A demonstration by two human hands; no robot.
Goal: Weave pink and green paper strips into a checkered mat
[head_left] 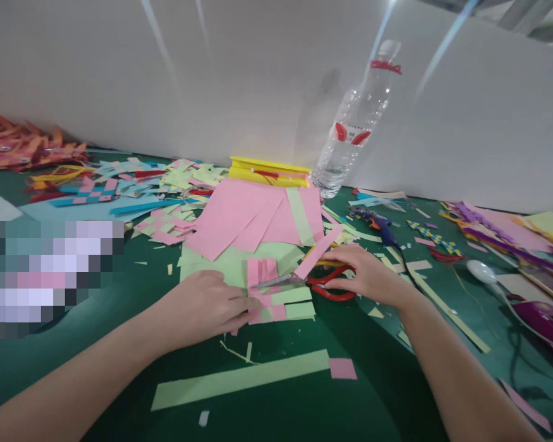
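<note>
With our left hand (207,307) holding the woven paper (268,312) so near the scissors (276,282) clasped in our right hand (369,274), we could nick ourselves.

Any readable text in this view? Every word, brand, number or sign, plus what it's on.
Nothing legible enough to quote.
Bottle label: small dark print between two red shapes, too small and blurred to read.
Magenta tool at the right edge: no marking I can make out.
Red-handled scissors: no lettering visible.
</note>
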